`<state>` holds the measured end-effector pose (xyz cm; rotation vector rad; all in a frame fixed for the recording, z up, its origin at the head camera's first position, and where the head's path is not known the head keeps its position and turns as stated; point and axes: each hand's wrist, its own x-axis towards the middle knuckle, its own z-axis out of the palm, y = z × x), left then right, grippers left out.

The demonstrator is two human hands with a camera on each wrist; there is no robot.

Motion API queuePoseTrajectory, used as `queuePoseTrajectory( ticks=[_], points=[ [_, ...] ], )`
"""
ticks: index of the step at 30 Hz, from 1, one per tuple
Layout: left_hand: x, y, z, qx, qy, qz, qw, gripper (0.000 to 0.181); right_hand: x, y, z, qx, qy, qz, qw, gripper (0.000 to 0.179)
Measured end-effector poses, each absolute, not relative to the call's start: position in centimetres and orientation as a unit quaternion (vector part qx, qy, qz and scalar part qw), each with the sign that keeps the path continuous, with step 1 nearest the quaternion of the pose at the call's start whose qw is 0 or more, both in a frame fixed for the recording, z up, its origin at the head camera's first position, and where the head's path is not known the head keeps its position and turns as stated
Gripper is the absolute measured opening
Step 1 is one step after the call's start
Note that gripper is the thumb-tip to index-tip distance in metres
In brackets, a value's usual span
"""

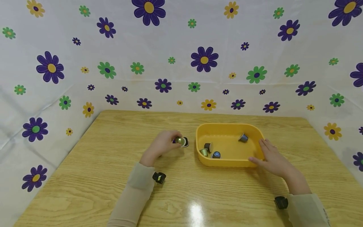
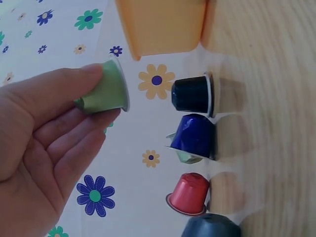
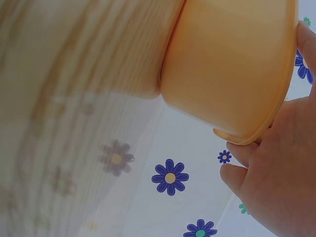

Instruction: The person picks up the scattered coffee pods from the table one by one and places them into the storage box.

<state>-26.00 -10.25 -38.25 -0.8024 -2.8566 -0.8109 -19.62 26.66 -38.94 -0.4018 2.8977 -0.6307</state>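
Observation:
My left hand (image 1: 163, 143) pinches a light green coffee capsule (image 2: 106, 89) between thumb and fingers, raised above the table left of the yellow bin (image 1: 227, 162). In the left wrist view, a black capsule (image 2: 191, 95), a blue capsule (image 2: 193, 134), a red capsule (image 2: 190, 192) and a dark capsule (image 2: 211, 227) stand on the table. Another green capsule (image 2: 187, 157) is partly hidden behind the blue one. Spread around the bin's near right corner, my right hand (image 1: 273, 160) touches its rim with extended fingers.
Inside the bin lie a blue-grey capsule (image 1: 243, 137) at the right, and a dark brown capsule (image 1: 208, 146), a pale green capsule (image 1: 204, 152) and a bright blue capsule (image 1: 216, 154) at the left. A flower-print cloth (image 1: 181, 41) surrounds the wooden table (image 1: 181, 189).

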Motion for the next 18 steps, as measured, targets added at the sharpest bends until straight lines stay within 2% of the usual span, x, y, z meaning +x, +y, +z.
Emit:
queuePoseTrajectory(
  ticks=[10,18],
  points=[
    [-25.75,-10.64,-37.27,-0.251,-0.907,-0.323,0.097,0.029,-19.58,26.64,-38.92,-0.131,0.965,-0.212,0.075,0.085],
    [-25.65,-10.74,-37.11,-0.253,-0.897,-0.343,0.114,0.028,-19.68,26.79,-39.02,-0.131,0.966,-0.211,0.074,0.085]
  ],
)
